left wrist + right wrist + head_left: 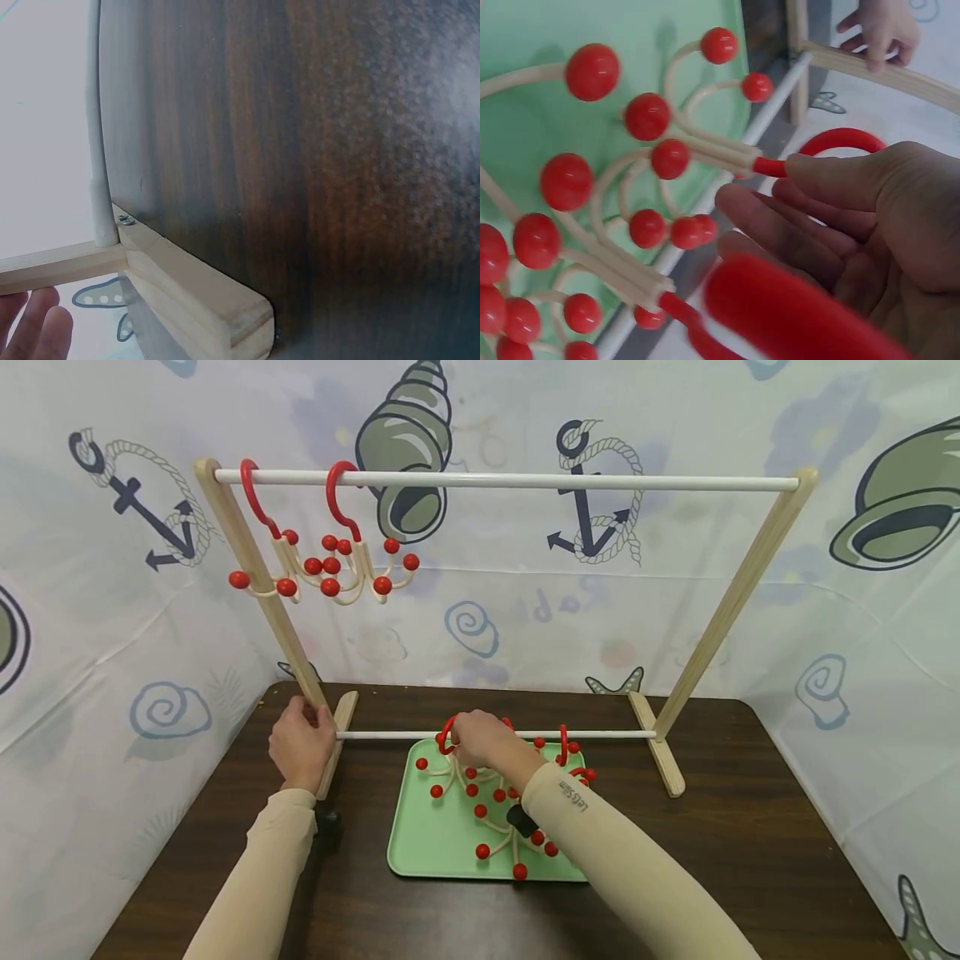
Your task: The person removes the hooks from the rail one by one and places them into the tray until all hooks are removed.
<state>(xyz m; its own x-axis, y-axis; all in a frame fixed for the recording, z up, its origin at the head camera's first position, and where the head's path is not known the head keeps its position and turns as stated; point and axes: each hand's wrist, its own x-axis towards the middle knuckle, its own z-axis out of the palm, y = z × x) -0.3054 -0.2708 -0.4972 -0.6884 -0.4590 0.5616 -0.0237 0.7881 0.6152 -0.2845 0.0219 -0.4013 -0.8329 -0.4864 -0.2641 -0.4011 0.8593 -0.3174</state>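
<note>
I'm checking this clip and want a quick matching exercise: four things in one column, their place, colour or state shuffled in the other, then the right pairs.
Column one:
1. left hand
2. tray
3. upper bar
4. right hand

Column two:
A. white, with two red hooks hung over it
B. pinching a red hook
C. gripping a wooden post
D. green, lying on the dark table

Right pairs: 1-C, 2-D, 3-A, 4-B.
</note>
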